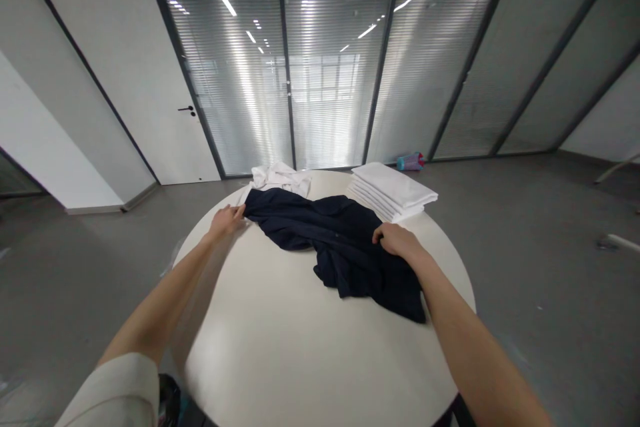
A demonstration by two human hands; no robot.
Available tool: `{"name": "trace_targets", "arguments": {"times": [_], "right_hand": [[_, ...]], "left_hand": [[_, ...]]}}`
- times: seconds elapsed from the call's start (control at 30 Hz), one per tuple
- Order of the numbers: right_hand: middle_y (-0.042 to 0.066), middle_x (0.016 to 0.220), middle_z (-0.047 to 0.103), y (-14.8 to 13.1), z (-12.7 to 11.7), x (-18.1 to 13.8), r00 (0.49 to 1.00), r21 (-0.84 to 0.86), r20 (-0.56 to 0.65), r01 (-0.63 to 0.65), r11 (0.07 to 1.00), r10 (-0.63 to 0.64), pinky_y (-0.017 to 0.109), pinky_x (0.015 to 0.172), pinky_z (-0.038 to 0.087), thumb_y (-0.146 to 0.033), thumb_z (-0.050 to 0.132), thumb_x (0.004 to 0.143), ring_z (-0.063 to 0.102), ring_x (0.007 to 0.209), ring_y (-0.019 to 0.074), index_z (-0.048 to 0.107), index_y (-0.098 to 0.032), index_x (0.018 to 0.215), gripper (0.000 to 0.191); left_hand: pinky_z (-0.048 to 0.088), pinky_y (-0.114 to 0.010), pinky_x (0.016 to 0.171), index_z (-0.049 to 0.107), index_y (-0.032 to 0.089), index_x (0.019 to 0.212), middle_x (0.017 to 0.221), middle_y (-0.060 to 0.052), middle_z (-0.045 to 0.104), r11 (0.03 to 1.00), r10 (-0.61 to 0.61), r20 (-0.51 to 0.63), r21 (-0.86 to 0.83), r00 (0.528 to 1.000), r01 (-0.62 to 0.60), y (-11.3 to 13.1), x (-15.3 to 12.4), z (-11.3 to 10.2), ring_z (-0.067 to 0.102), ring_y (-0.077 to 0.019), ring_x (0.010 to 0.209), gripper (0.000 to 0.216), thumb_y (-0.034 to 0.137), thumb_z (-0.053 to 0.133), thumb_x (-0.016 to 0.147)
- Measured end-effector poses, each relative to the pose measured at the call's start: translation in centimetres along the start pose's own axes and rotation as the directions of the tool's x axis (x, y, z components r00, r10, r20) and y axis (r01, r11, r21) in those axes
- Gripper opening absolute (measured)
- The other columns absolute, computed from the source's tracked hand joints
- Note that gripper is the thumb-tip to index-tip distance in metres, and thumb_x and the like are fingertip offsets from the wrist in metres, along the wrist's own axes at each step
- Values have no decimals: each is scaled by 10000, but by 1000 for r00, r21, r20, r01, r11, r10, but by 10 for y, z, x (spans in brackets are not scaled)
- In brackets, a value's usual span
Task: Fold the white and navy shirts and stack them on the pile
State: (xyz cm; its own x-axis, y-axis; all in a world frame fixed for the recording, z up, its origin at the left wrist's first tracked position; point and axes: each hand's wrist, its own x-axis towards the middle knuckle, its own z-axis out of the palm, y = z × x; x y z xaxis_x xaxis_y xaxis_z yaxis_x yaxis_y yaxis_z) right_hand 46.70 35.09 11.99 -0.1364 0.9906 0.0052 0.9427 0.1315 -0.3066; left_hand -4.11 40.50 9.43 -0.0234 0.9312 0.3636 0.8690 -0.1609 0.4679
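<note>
A dark navy garment (345, 233), rumpled and partly bunched, lies across the round white table (260, 347). Whether it is a shirt or trousers I cannot tell. At its far left end, my left hand (227, 219) pinches the edge of the cloth between thumb and fingers. My right hand (395, 238) has its fingers curled into the fabric on the right side. Beyond the garment sits a crumpled white cloth (280, 178), partly covered by the navy one. A neat stack of folded white cloths (393, 188) rests at the table's back right edge.
On the floor past the table lies a blue and red cylindrical item (410, 161). Glass partitions with blinds (325, 93) and a white door (165, 100) stand behind. Pale furniture legs (623, 240) show at far right.
</note>
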Motion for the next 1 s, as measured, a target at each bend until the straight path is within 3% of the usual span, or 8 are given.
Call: {"name": "trace_targets", "arguments": {"times": [0.2, 0.33, 0.43, 0.6, 0.73, 0.77, 0.9, 1.0], "right_hand": [[59, 905, 754, -6, 1, 3, 984, 97, 5, 175, 980, -176, 292, 812, 503, -109, 559, 803, 684, 862, 215, 774, -216, 794, 241], [58, 999, 760, -8, 0, 3, 952, 197, -6, 301, 933, -306, 347, 915, 505, -244, 623, 853, 681, 961, 247, 797, -239, 864, 175], [72, 1032, 757, -4, 1, 6, 942, 226, -4, 327, 917, -335, 388, 935, 509, -291, 677, 837, 683, 979, 269, 800, -233, 930, 164], [82, 1044, 740, 4, 0, 13, 952, 172, -53, 306, 936, -301, 385, 979, 492, -173, 664, 828, 674, 1015, 263, 789, -205, 967, 190], [93, 1068, 677, 2, 5, 15, 944, 138, -108, 323, 936, -310, 374, 996, 487, -159, 676, 829, 651, 1025, 246, 789, -215, 970, 189], [102, 1097, 655, 0, 8, 16, 943, 127, -116, 325, 937, -312, 374, 1009, 481, -154, 686, 824, 643, 1036, 244, 790, -212, 963, 183], [128, 1214, 584, -12, 18, 13, 936, 37, -193, 305, 952, -293, 448, 1067, 440, -201, 723, 822, 597, 1106, 278, 790, -209, 894, 98], [136, 1245, 553, -19, 21, 8, 930, 18, -190, 324, 946, -315, 481, 1074, 435, -274, 721, 851, 586, 1130, 299, 781, -213, 936, 121]], "left_hand": [[392, -420, 1126, 653, 150, 1216, 1377, -128, 619, 978, 190, -21, -84, 982, -191, 42, -17, 8, 519, -297, 1330, 532, 529, 343, 1008], [496, -387, 992, 642, 211, 1246, 1242, -109, 682, 929, 370, 256, -123, 893, -350, 78, -45, 20, 631, -288, 1159, 475, 530, 573, 901], [498, -405, 914, 670, 205, 1101, 1078, -113, 695, 910, 394, 295, 6, 870, -414, 98, -71, 16, 660, -303, 1024, 314, 383, 668, 842], [469, -358, 808, 636, 218, 868, 899, -62, 684, 906, 401, 361, -18, 842, -424, 130, -126, -30, 650, -265, 866, 139, 356, 652, 873], [470, -281, 682, 698, 245, 970, 862, -31, 709, 911, 412, 624, -303, 663, -281, 158, -165, -78, 658, -211, 768, 266, 495, 644, 897], [479, -274, 684, 707, 252, 1030, 886, -34, 720, 908, 414, 636, -341, 651, -245, 163, -168, -84, 666, -203, 772, 290, 504, 618, 916], [521, -312, 780, 705, 257, 1129, 980, -59, 727, 930, 358, 434, -243, 827, -276, 166, -149, -77, 681, -218, 853, 333, 498, 555, 954], [506, -383, 949, 657, 260, 1255, 1195, -93, 688, 925, 379, 334, -137, 863, -354, 154, -121, -42, 663, -274, 1061, 416, 490, 623, 910]]}}
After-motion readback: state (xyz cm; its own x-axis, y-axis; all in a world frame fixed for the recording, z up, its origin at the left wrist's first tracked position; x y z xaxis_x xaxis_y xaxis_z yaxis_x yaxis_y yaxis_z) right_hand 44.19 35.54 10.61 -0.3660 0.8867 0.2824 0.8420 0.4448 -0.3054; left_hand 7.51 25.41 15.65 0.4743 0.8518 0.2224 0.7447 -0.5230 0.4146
